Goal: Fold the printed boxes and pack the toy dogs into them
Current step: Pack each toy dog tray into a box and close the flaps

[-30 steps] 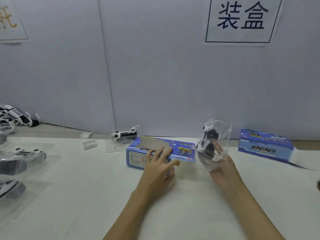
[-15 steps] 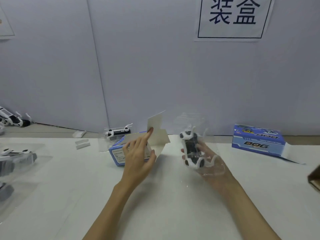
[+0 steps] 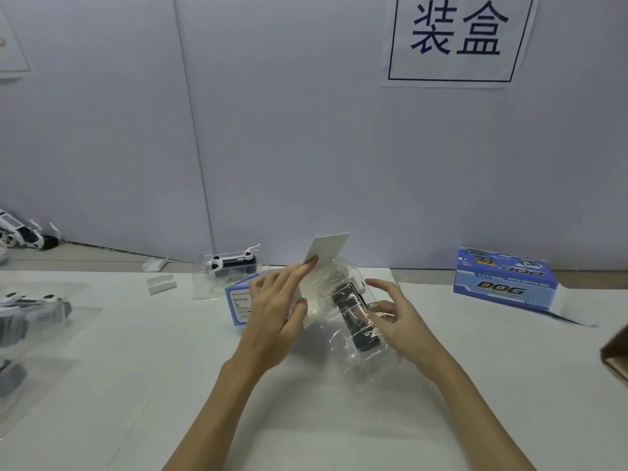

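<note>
A blue printed box lies on the white table with its open end turned toward me and its white flap raised. My left hand holds that open end, index finger against the flap. My right hand grips a black and white toy dog in a clear plastic bag, its head end at the box mouth. Whether the dog has entered the box is hidden by my left hand.
Another bagged toy dog lies behind the box. More bagged dogs lie at the left, loose ones at the far left. A closed blue box stands at the right. Two small white pieces lie left of centre. A brown carton corner shows at the right edge.
The box was turned so its open end faces me and its flap lifted. My right hand brought the bagged dog from upright in the air down to the box mouth.
</note>
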A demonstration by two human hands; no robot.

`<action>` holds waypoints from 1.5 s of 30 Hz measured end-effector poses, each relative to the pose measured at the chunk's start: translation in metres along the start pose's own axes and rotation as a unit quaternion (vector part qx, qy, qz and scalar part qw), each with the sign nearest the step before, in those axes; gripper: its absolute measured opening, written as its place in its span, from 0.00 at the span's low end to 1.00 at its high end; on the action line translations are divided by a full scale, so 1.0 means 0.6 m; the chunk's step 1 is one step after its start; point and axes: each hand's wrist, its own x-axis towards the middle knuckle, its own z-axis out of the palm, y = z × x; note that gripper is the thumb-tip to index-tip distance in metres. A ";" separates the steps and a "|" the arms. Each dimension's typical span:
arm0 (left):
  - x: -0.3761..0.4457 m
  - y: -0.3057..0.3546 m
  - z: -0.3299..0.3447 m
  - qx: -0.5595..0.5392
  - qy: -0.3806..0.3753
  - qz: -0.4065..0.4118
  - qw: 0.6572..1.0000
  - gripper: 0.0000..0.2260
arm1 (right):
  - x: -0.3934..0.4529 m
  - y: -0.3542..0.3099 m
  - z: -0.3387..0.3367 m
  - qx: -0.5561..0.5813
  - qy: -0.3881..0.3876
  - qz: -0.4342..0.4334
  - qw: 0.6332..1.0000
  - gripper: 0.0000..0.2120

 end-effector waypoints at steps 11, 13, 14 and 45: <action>-0.001 0.008 0.005 0.018 -0.009 0.032 0.999 0.28 | -0.006 -0.002 -0.016 -0.130 0.032 -0.040 0.990 0.28; -0.003 0.010 0.013 0.025 -0.005 0.040 0.999 0.28 | -0.007 -0.001 -0.011 -0.149 0.037 -0.039 0.987 0.29; -0.003 0.010 0.015 0.026 0.000 0.042 0.999 0.28 | -0.007 -0.001 -0.009 -0.159 0.037 -0.037 0.986 0.30; -0.034 0.076 0.110 0.083 -0.062 0.120 0.987 0.36 | 0.015 0.006 -0.004 0.408 0.384 0.011 0.828 0.13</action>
